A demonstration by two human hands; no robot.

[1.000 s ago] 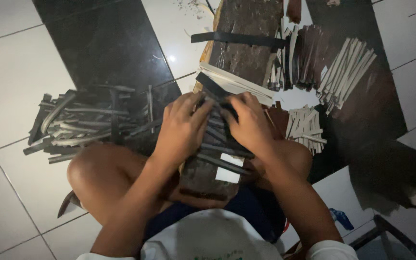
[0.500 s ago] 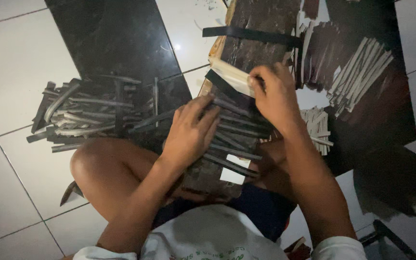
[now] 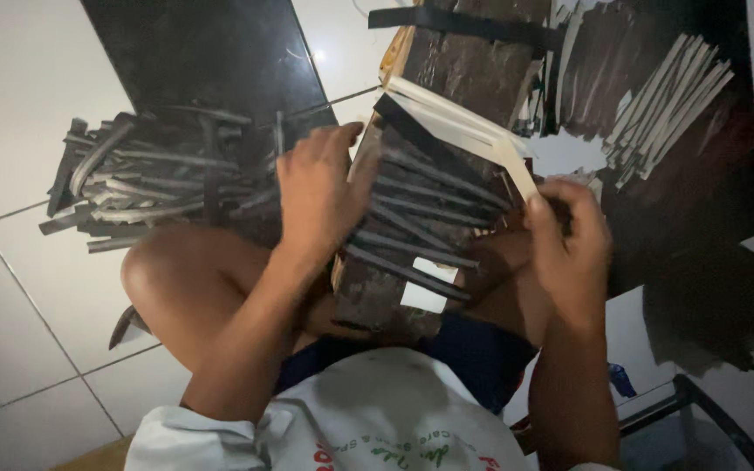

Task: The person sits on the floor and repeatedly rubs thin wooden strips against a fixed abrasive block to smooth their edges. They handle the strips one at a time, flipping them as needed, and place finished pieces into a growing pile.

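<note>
A long, worn wooden board [image 3: 469, 74] rests on my lap and runs away from me. Several dark strips [image 3: 421, 218] lie across its near end, topped by a pale strip [image 3: 460, 122]. My left hand [image 3: 316, 192] presses on the left ends of the dark strips. My right hand [image 3: 569, 240] sits at the board's right edge, its fingers closed on the lower end of a pale strip [image 3: 517, 170]. A black band [image 3: 464, 22] crosses the board farther up.
A loose pile of dark strips [image 3: 154, 179] lies on the tiled floor to my left. Bundles of pale strips [image 3: 665, 96] and dark strips lie to the right of the board. A metal frame [image 3: 700, 414] stands at the lower right.
My right hand has moved from the top of the strips down to the board's right edge. My left hand has shifted left. The view has moved closer.
</note>
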